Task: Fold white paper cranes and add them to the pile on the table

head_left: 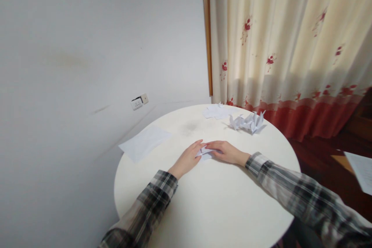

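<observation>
A small folded piece of white paper (205,152) lies on the round white table (209,201). My left hand (188,159) rests on its left side with the fingers stretched flat over it. My right hand (226,151) lies on its right side, fingers pressing down on the paper's edge. Both wrists wear plaid sleeves. Most of the paper is hidden under my fingers.
A flat white sheet (144,142) hangs over the table's left edge. Several folded paper cranes (247,122) stand at the far right, with loose paper pieces (215,111) behind them. A flowered curtain (285,46) hangs beyond. A wall socket (138,102) sits at left.
</observation>
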Motion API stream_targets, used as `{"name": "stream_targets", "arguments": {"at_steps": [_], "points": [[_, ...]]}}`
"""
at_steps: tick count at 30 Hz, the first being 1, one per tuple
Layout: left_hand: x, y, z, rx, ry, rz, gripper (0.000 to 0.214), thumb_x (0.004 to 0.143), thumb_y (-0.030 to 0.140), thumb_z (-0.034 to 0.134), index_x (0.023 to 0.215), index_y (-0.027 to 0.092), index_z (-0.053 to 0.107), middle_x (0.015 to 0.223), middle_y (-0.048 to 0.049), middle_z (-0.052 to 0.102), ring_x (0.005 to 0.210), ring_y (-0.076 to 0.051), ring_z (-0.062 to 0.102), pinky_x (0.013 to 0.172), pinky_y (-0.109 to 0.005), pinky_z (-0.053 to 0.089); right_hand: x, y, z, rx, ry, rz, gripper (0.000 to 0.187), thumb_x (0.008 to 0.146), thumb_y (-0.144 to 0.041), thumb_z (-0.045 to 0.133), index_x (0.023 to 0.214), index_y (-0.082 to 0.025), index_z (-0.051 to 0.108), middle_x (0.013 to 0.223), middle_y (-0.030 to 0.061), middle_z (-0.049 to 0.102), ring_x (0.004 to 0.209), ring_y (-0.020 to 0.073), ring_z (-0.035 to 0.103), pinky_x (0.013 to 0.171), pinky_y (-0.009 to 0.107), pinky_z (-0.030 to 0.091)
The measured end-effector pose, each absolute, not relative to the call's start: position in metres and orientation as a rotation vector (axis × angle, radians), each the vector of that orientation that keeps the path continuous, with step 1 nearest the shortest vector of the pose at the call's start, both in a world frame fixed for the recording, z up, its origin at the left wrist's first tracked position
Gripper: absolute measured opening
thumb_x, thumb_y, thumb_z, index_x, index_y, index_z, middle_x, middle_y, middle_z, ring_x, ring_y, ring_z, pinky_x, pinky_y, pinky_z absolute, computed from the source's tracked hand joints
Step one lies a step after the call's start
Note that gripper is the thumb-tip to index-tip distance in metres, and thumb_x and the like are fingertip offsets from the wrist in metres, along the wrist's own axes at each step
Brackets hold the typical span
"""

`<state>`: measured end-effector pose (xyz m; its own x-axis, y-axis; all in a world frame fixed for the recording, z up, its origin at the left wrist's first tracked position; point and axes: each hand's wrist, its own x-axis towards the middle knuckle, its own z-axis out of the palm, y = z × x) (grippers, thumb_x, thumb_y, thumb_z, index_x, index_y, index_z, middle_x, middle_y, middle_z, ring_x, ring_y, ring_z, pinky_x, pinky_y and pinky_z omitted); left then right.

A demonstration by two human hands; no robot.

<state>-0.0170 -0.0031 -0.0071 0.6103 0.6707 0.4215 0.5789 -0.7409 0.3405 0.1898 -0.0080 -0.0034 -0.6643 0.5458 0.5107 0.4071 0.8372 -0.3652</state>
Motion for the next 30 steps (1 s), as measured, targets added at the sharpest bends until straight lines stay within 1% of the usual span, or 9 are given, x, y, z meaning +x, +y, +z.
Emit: {"name": "stream_targets", "arguments": {"at_steps": [3,6,11,14,17,20,22,25,30], "points": [[-0.018,-0.002,-0.005,2.653,1.073,0.802,0.047,0.070,0.005,0.042,0.113,0.024,0.049,0.127,-0.0022,0.040,0.116,-0.016,0.038,0.101,-0.032,0.027,0.190,-0.010,-0.002,-0.683,-2.381,0.296,0.036,0.078,-0.020,0.044,0.114,-0.018,0.049,0.113,0.0071,0.054,0.103,0.0174,0.049,0.091,0.033,0.037],[-0.019,-0.002,-0.004,2.641,1.109,0.830,0.042,0.072,0.006,0.041,0.108,0.023,0.053,0.125,-0.0020,0.042,0.113,-0.016,0.041,0.100,-0.031,0.028,0.190,-0.012,0.000,-0.703,-2.326,0.299,0.038,0.077,-0.022,0.047,0.114,-0.017,0.048,0.111,0.0075,0.055,0.100,0.0177,0.051,0.089,0.032,0.038],[-0.018,-0.001,-0.004,2.577,1.177,0.919,0.041,0.072,0.004,0.040,0.104,0.023,0.056,0.124,-0.0020,0.044,0.112,-0.016,0.042,0.099,-0.031,0.030,0.190,-0.016,0.003,-0.748,-2.203,0.324,0.039,0.076,-0.029,0.050,0.113,-0.018,0.048,0.109,0.0077,0.055,0.096,0.0172,0.053,0.085,0.031,0.041],[-0.018,0.002,-0.005,2.516,1.257,1.017,0.037,0.073,0.006,0.039,0.102,0.021,0.058,0.122,-0.0036,0.046,0.109,-0.017,0.044,0.097,-0.032,0.032,0.190,-0.015,0.002,-0.770,-2.127,0.340,0.049,0.074,-0.033,0.053,0.119,-0.019,0.040,0.115,0.0088,0.051,0.100,0.0188,0.050,0.088,0.034,0.039],[-0.019,0.006,-0.007,2.453,1.295,1.102,0.035,0.074,0.007,0.039,0.101,0.020,0.058,0.118,-0.0050,0.049,0.108,-0.017,0.046,0.097,-0.033,0.033,0.189,-0.012,-0.002,-0.803,-2.042,0.380,0.062,0.072,-0.034,0.056,0.126,-0.019,0.028,0.121,0.0111,0.045,0.105,0.0197,0.047,0.090,0.037,0.036],[-0.019,0.009,-0.009,2.374,1.311,1.144,0.033,0.074,0.009,0.039,0.098,0.021,0.060,0.114,-0.0037,0.053,0.107,-0.016,0.046,0.097,-0.033,0.033,0.188,-0.005,-0.008,-0.874,-1.974,0.493,0.068,0.071,-0.033,0.057,0.128,-0.021,0.021,0.120,0.0127,0.045,0.100,0.0192,0.050,0.084,0.037,0.042],[-0.017,0.010,-0.010,2.302,1.323,1.164,0.031,0.075,0.010,0.039,0.096,0.020,0.061,0.111,-0.0038,0.055,0.106,-0.017,0.047,0.096,-0.034,0.033,0.189,-0.001,-0.012,-0.913,-1.918,0.590,0.068,0.073,-0.032,0.055,0.128,-0.022,0.017,0.119,0.0134,0.045,0.088,0.0162,0.056,0.076,0.034,0.046],[-0.015,0.011,-0.013,2.173,1.329,1.205,0.027,0.076,0.014,0.041,0.093,0.019,0.061,0.108,-0.0045,0.058,0.103,-0.017,0.050,0.095,-0.034,0.035,0.190,0.004,-0.015,-0.936,-1.902,0.657,0.065,0.073,-0.030,0.054,0.127,-0.023,0.018,0.117,0.0131,0.047,0.078,0.0136,0.057,0.069,0.031,0.048],[-0.012,0.012,-0.016,1.982,1.334,1.237,0.026,0.074,0.014,0.042,0.093,0.018,0.060,0.101,-0.0042,0.061,0.097,-0.016,0.053,0.090,-0.033,0.038,0.191,0.004,-0.017,-0.932,-2.036,0.581,0.060,0.071,-0.029,0.056,0.123,-0.020,0.028,0.108,0.0102,0.053,0.081,0.0152,0.056,0.072,0.032,0.046]]}}
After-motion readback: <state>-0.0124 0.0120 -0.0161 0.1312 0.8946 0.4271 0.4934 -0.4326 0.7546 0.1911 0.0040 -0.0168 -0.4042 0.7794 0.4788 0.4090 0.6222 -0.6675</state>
